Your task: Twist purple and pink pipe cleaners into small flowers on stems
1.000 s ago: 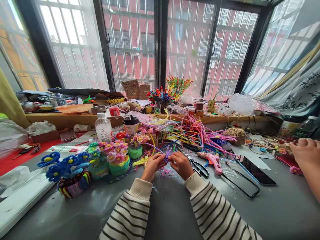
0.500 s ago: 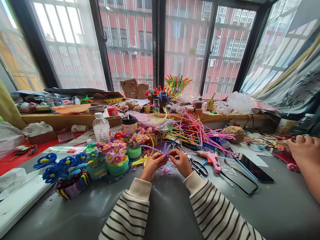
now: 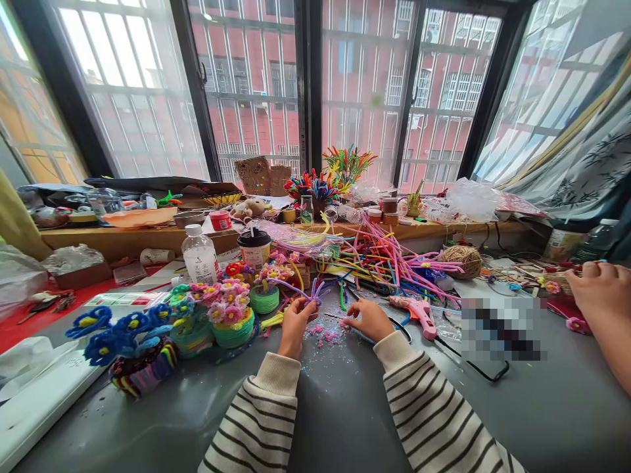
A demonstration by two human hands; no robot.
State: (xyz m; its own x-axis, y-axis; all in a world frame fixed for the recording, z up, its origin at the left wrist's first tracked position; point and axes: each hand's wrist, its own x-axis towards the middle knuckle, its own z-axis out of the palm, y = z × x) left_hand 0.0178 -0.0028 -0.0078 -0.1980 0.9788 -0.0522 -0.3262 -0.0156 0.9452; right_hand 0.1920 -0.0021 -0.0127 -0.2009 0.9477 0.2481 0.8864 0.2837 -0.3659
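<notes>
My left hand (image 3: 294, 325) is closed on a small bundle of purple pipe cleaners (image 3: 316, 292), pinched near its base. The stems fan upward, and one long stem stretches out to the left. To the right, my right hand (image 3: 369, 319) has its fingers curled around the scissors (image 3: 403, 328). A dark handle loop shows beside the hand, and a thin blade points left from the fingertips; the rest is hidden by the hand. Pink fuzz scraps (image 3: 326, 335) and glitter lie on the grey table (image 3: 340, 407) between my hands.
Pipe-cleaner flower pots (image 3: 231, 322) stand at left, with a bottle (image 3: 199, 253) and a lidded cup (image 3: 254, 246) behind. Loose pipe cleaners (image 3: 389, 253) are heaped at back. A pink glue gun (image 3: 419, 312) lies at right, beyond it a blurred-out object and another person's hand (image 3: 604, 289).
My right hand has let go of the purple pipe cleaners and moved right onto the scissors. My left hand keeps the bundle and has shifted slightly left.
</notes>
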